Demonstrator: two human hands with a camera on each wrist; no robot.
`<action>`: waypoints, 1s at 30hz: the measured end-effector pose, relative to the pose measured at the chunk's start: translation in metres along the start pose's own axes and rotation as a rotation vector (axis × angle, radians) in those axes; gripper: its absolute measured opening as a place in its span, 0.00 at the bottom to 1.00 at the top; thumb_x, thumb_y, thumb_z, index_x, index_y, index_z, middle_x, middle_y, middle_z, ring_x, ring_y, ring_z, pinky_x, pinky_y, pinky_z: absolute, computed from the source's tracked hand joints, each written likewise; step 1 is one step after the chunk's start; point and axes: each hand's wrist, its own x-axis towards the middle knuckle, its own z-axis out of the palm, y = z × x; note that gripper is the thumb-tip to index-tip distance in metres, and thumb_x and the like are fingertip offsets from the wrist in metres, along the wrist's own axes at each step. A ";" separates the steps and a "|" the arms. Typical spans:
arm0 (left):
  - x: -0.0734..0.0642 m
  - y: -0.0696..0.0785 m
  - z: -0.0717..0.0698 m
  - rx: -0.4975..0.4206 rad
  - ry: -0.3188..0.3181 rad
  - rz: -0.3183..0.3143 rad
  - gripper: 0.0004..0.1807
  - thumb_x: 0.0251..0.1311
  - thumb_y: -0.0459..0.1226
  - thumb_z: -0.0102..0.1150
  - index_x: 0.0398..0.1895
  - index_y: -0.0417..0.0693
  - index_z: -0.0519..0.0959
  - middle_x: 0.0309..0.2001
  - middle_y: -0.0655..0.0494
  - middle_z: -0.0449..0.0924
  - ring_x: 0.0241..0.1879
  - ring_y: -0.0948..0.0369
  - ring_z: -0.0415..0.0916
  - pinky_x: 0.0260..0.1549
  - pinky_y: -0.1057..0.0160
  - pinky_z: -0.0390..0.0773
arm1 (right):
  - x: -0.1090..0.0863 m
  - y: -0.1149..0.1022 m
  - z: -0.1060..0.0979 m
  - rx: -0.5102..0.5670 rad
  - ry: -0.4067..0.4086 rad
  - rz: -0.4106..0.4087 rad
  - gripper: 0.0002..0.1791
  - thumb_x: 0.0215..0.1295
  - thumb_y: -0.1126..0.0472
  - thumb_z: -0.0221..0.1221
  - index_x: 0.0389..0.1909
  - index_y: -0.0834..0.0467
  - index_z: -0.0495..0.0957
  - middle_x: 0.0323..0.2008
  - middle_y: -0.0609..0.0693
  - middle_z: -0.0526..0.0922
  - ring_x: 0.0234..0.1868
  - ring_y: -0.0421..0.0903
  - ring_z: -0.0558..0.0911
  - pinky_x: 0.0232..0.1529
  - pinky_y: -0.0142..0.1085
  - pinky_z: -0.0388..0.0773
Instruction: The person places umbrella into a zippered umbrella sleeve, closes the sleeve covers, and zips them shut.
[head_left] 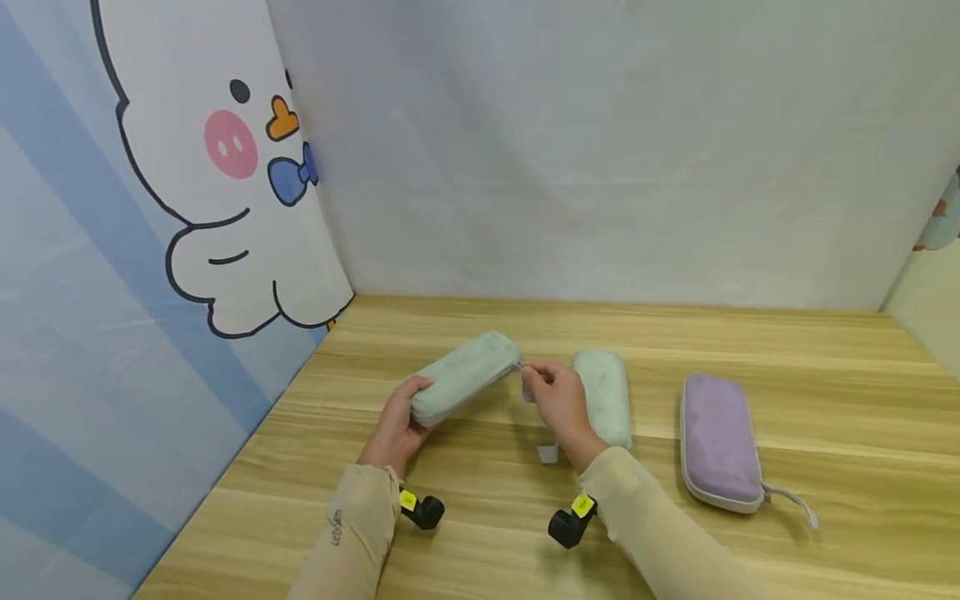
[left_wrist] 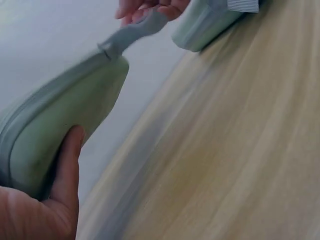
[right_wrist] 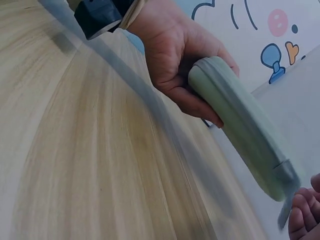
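My left hand grips a pale green zippered case by its near end and holds it up, tilted, above the table. The thumb lies along the case's side in the left wrist view. A grey fabric strap hangs from the zip at the far end. My right hand pinches that strap between thumb and fingers, just right of the case. Under and beside the right wrist lies a second pale green case, partly covered by the hand, with a light strap end sticking out.
A purple zippered case lies on the wooden table to the right, its strap pointing toward the front right. A white curtain hangs behind the table, and a blue and white cartoon sheet borders the left side.
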 end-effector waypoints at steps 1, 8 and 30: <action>0.000 0.000 0.001 -0.006 -0.003 0.007 0.26 0.59 0.35 0.51 0.61 0.40 0.60 0.51 0.48 0.61 0.47 0.55 0.63 0.41 0.63 0.71 | 0.000 0.001 -0.001 0.002 0.004 -0.004 0.13 0.66 0.61 0.55 0.42 0.66 0.80 0.32 0.58 0.82 0.32 0.47 0.80 0.34 0.36 0.77; -0.001 -0.003 0.000 -0.032 -0.023 0.036 0.31 0.59 0.30 0.47 0.66 0.36 0.53 0.55 0.46 0.57 0.50 0.54 0.60 0.44 0.63 0.68 | -0.003 0.001 -0.003 0.036 -0.004 0.006 0.12 0.66 0.63 0.55 0.44 0.66 0.80 0.36 0.61 0.81 0.36 0.49 0.80 0.36 0.36 0.76; -0.019 -0.001 -0.004 1.004 0.129 0.256 0.25 0.60 0.40 0.55 0.52 0.27 0.67 0.52 0.35 0.69 0.51 0.46 0.68 0.50 0.50 0.68 | -0.022 -0.002 -0.039 -0.193 -0.099 -0.285 0.14 0.65 0.64 0.55 0.49 0.65 0.77 0.43 0.56 0.81 0.42 0.49 0.79 0.43 0.42 0.76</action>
